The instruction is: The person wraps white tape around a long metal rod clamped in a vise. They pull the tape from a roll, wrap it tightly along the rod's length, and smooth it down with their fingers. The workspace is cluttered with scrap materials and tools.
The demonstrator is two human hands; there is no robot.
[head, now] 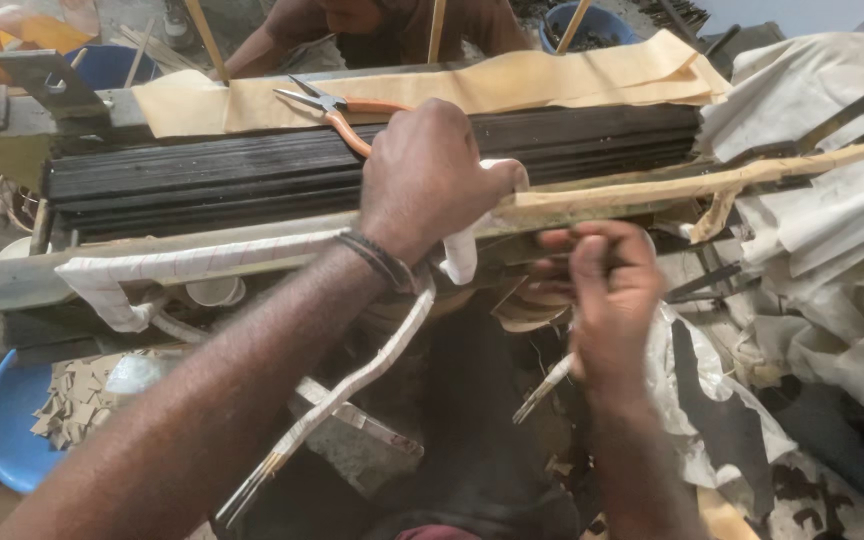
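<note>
the left hand has its grip closed round a long pale wooden stick and the white cloth strip bound along it, pinning the wrap. the right hand pinches the stick from beneath, steadying it. it lies across stacked black slats, near orange-handled pliers.

Orange-handled pliers; blue basin

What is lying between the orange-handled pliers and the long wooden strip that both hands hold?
In the head view, a stack of black strips lies between the pliers and the wooden strip held by the left hand and right hand.
</note>
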